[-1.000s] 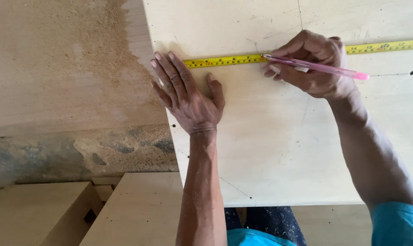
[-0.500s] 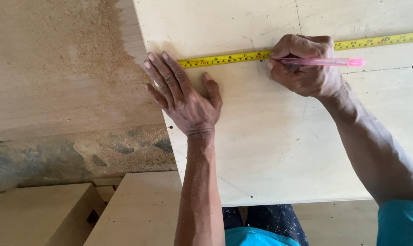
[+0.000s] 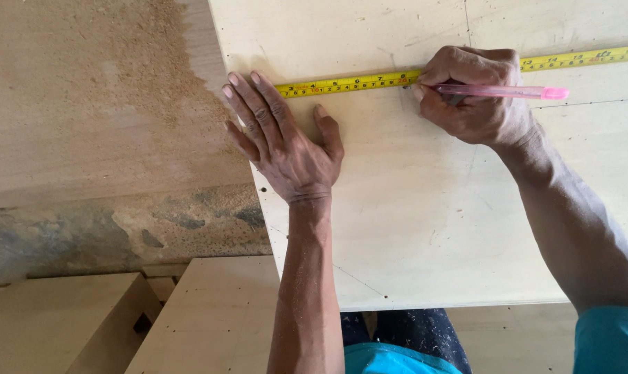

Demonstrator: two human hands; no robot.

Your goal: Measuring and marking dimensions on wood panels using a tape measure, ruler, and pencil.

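Currently: left hand [image 3: 286,149] lies flat, fingers [image 3: 255,111] spread and released, palm down on the pale plywood sheet [image 3: 425,215] near its left edge, fingertips just beside the start of the yellow measuring tape [image 3: 348,84]; tape runs across the sheet's top toward the right; right hand [image 3: 474,100] has its fingers clenched around a pink pen [image 3: 497,91], tip touching the tape's lower edge; sawdust-strewn wooden surface [image 3: 99,104] lies left of the sheet.

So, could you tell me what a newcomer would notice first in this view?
Probably the yellow tape measure stretched across the pale plywood sheet, its near end pinned under the flat left hand. Next, the right hand gripping a pink pen with its tip at the tape. Sawdust coats the surface to the left.
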